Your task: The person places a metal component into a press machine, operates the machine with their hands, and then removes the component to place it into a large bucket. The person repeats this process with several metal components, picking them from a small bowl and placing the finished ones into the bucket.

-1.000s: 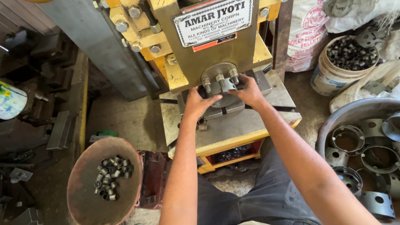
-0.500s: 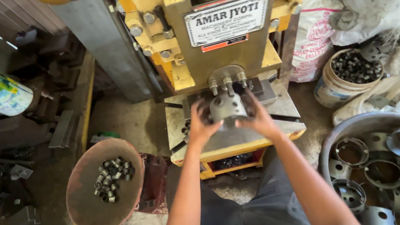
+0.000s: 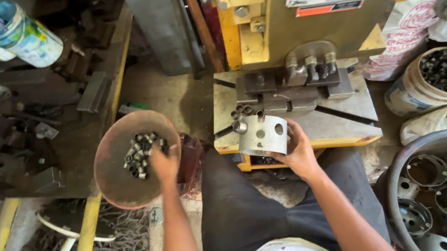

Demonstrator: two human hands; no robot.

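Note:
My right hand (image 3: 299,154) grips a curved grey metal plate (image 3: 262,134) with round holes, held at the front of the press table (image 3: 340,121). My left hand (image 3: 164,164) reaches into a rusty round pan (image 3: 116,176) and rests on a heap of small metal bushes (image 3: 139,154); its fingers are partly hidden among them. A few more bushes (image 3: 245,111) lie on the press table just behind the plate. The die block (image 3: 294,82) sits under the yellow press (image 3: 289,19).
A bucket of small dark parts (image 3: 432,80) stands at the right beside white sacks (image 3: 411,15). A large pan of metal rings (image 3: 441,193) lies at lower right. Dark metal blocks (image 3: 46,102) and a paint can (image 3: 22,32) sit at left.
Both hands have left the die. The right hand has pulled the curved plate toward the table's front edge, and the left hand has swung left into the rusty pan. The view has dropped lower.

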